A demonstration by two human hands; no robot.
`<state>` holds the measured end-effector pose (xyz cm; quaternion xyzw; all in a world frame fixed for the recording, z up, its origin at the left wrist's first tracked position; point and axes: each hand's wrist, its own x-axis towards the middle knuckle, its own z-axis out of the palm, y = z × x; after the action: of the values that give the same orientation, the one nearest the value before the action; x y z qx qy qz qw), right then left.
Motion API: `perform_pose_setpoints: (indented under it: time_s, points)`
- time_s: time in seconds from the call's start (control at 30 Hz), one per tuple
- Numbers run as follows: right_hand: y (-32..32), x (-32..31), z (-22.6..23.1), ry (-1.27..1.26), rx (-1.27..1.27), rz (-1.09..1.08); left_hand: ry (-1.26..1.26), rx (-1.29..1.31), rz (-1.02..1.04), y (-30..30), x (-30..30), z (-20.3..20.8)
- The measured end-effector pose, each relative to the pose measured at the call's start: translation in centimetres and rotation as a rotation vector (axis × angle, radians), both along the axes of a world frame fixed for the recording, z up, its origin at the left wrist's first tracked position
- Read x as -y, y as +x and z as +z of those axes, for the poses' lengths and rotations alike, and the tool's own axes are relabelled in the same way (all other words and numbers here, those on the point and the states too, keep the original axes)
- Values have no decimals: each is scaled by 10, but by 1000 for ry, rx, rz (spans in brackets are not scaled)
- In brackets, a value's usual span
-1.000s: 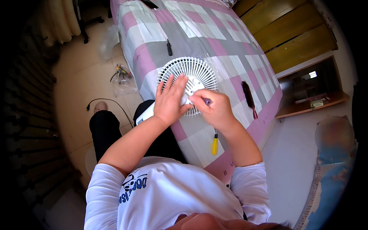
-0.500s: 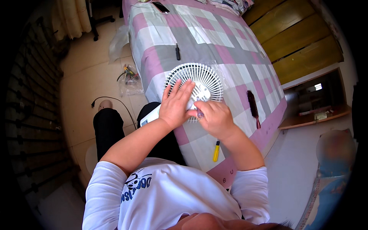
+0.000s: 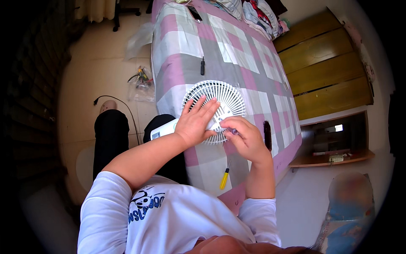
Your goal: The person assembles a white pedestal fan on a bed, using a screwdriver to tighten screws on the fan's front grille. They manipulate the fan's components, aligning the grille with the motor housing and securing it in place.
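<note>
A white fan (image 3: pixel 230 95) with a round slatted grille lies on the edge of the bed, its white stem reaching left over my lap. My left hand (image 3: pixel 195 122) rests flat on the grille and stem, fingers spread. In my right hand (image 3: pixel 248 139) a screwdriver (image 3: pixel 234 131) with a clear purple handle is pinched between thumb and fingers, held at the hub of the fan. The fingers hide its tip, so I cannot tell whether it sits in a screw.
On the checked bedspread (image 3: pixel 232 46) lie a yellow-handled screwdriver (image 3: pixel 224 179), a black screwdriver (image 3: pixel 202 67), a dark brush (image 3: pixel 267 134) and a phone (image 3: pixel 194 13). A plastic bag of tools (image 3: pixel 144 88) and a black cord (image 3: pixel 127 106) are on the tiled floor.
The whole view has shifted. My right hand has turned, and the screwdriver's handle now slants to the right instead of toward me. My left hand stays spread on the fan.
</note>
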<state>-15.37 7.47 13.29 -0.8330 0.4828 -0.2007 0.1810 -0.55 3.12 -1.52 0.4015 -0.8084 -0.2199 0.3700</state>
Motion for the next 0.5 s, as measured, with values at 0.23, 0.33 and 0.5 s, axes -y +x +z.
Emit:
perform_pose_setpoints:
  time_s: [0.23, 0.33, 0.5]
  points:
    - [-5, -2, -2, -315, -227, 32, 3, 6, -13, -1, -2, -1]
    - [-3, -8, -15, -440, -236, -36, 4, 19, -2, 1, -2, -1]
    - [-1, -14, -26, -484, -171, -80, 19, 20, -26, -1, -1, 1]
